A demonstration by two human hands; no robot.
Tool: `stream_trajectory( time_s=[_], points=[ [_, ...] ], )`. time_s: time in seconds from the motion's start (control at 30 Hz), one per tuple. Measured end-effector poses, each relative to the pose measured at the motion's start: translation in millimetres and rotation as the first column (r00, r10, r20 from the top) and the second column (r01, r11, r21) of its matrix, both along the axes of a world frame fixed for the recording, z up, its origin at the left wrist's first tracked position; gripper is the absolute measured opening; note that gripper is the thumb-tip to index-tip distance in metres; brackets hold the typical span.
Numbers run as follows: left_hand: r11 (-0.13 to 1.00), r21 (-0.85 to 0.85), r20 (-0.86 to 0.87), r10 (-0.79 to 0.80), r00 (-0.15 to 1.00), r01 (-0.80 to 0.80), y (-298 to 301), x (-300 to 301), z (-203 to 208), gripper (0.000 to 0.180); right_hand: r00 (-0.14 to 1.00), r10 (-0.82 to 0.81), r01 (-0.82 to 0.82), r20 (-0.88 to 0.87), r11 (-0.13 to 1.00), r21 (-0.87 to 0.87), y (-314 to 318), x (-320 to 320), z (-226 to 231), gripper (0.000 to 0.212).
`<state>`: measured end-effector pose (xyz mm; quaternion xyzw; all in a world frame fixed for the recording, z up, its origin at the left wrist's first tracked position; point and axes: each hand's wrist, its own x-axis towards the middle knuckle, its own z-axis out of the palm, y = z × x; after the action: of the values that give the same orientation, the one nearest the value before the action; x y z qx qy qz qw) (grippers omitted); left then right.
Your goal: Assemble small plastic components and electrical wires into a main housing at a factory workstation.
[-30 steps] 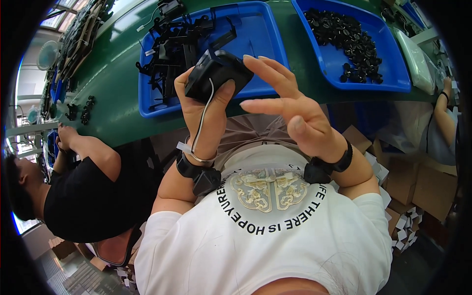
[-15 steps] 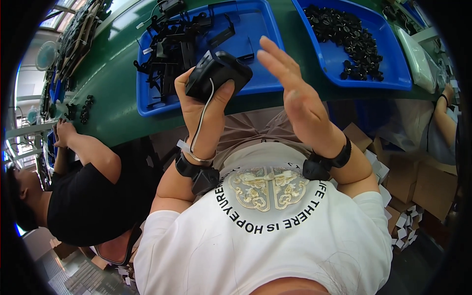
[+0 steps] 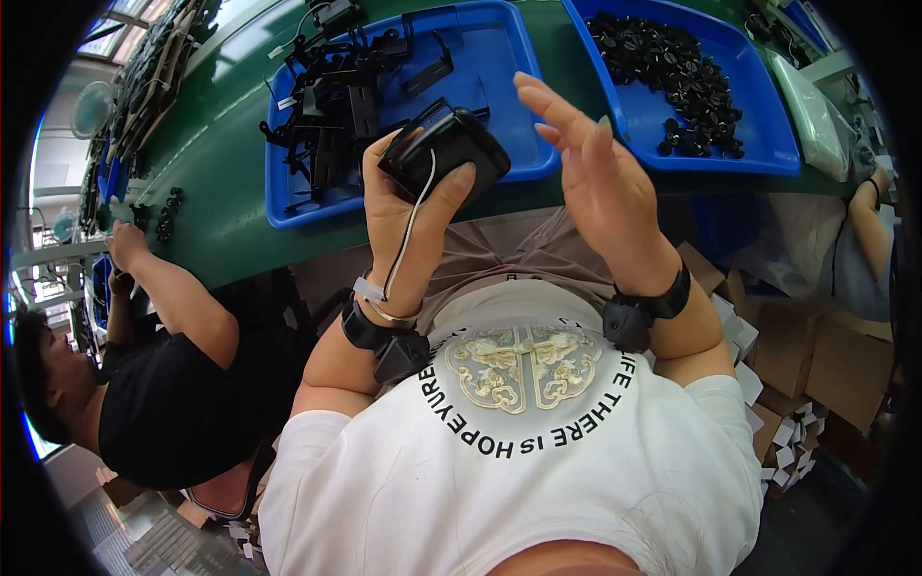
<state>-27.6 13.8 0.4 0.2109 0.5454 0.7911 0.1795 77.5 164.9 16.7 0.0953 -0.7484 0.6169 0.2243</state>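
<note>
You're holding the black boxy device (image 3: 468,146) up over the near edge of the bracket tray (image 3: 480,43), though how high above it you can't tell from here. Your left hand (image 3: 413,216) is clamping it, thumb pressing across the near face and fingers wrapping behind, probably to keep it steady one-handed. It's tilting, and that angle is likely turning the cable side toward you.

And the look of it: dark all over, rounding softly at the corners, shining along its right end, a thin flat plate edging its upper left. A white cable (image 3: 413,226) is running out of it and down your left wrist, seemingly hanging there to stay clear of the thumb.

Your right hand (image 3: 610,182) is gripping nothing! It's hanging just right of the bracket tray, fingers apart, palm turning inward, perhaps giving the device room.

Inside the bracket tray, black brackets (image 3: 360,106) are crowding the left side, tangling together. Right of it, a second blue tray (image 3: 764,134) is carrying small black round parts (image 3: 696,91), apparently sitting there to keep the kinds separate. Left of it, a co-worker (image 3: 173,403) is reaching toward the green table (image 3: 230,192).
</note>
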Motion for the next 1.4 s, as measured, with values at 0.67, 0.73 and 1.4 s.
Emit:
stream_trajectory(
  time_s=[0.67, 0.73, 1.4],
  points=[
    [0.931, -0.268, -0.034, -0.265, 0.964, 0.246, -1, 20, 4, 0.051, 0.973, -0.074, 0.141, 0.219, 0.941, -0.308, -10, 5, -43, 0.042],
    [0.916, -0.33, -0.193, -0.3, 0.934, 0.226, 0, 24, 1, 0.05, 0.966, -0.136, 0.217, 0.221, 0.891, -0.399, -11, 5, -48, 0.042],
    [0.913, -0.251, 0.019, -0.328, 0.945, 0.322, 0, 13, 10, 0.056, 0.977, 0.062, 0.063, 0.203, 0.829, -0.556, -12, 10, -34, 0.04]
  ],
)
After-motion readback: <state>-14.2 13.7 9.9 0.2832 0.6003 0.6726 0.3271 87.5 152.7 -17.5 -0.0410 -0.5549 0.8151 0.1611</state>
